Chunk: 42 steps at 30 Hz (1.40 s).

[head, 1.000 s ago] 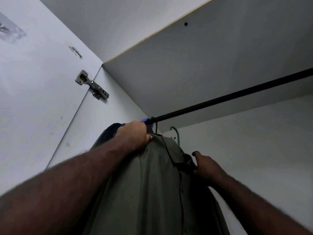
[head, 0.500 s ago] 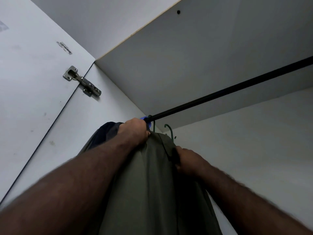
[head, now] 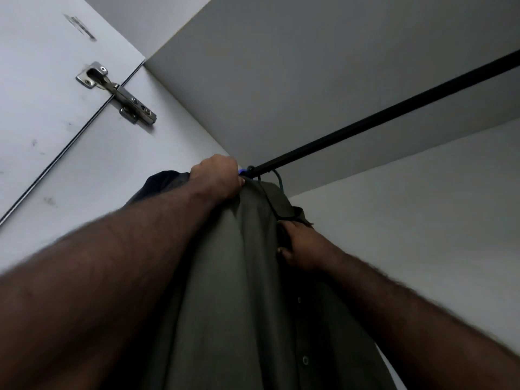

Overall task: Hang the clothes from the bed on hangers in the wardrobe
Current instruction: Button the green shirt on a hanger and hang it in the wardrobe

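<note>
We're looking up into the wardrobe (head: pixel 309 80), its pale panels filling the upper frame. The olive shirt (head: pixel 225 291) dominates lower centre, hanging at the low end of the black rail (head: pixel 394 111), which runs from upper right down to centre. The left hand (head: pixel 216 178), at centre, is clenched on the shirt's shoulder right under the rail, steadying the hanger, I'd say. The right hand (head: pixel 301 246), lower right of it, pinches the collar edge, likely squaring the front. A dark garment (head: pixel 160 180) peeks out left of the fist. The green hanger hook (head: pixel 278 178) curls up at the rail; whether it's fully seated, I can't tell.
</note>
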Each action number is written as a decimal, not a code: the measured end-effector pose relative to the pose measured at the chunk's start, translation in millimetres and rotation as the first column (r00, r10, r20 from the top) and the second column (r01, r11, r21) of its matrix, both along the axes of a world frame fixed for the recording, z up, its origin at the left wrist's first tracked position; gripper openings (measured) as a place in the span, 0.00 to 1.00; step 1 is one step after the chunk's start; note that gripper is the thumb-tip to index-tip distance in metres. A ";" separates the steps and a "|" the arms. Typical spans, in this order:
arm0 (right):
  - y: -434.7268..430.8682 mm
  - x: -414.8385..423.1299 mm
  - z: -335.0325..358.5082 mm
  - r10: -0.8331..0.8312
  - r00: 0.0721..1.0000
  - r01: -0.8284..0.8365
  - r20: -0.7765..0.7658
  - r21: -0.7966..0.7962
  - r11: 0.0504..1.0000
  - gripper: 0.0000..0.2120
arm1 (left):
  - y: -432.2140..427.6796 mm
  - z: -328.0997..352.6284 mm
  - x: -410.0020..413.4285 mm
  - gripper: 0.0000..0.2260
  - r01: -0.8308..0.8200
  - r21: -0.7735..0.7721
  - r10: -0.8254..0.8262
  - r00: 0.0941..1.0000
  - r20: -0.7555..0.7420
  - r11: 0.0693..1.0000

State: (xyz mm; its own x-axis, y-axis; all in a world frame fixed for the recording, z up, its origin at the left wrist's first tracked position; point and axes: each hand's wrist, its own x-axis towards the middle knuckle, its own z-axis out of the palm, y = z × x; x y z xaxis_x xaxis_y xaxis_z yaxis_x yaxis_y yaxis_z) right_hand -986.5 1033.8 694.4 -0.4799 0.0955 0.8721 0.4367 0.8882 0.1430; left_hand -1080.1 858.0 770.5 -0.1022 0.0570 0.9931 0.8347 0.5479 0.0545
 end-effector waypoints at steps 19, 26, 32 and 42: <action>-8.8 19.0 0.4 -0.078 0.997 0.078 -0.019 0.029 0.997 0.32 | -11.6 2.9 -5.1 0.17 0.019 0.089 -0.017 0.999 -0.030 0.996; -18.8 24.1 -6.4 -0.088 0.967 0.117 -0.238 0.108 0.987 0.22 | -32.6 -0.7 -2.7 0.21 0.024 0.043 -0.024 1.000 0.004 0.999; -40.1 24.2 3.6 -0.007 0.930 0.075 -0.368 0.171 0.982 0.15 | -40.9 0.1 2.0 0.18 0.002 -0.004 -0.002 1.000 0.002 1.000; -47.4 2.7 41.9 0.270 0.905 -0.300 -0.328 -0.043 0.953 0.18 | -57.8 -2.6 -18.6 0.21 0.097 -0.054 -0.094 0.994 0.049 0.994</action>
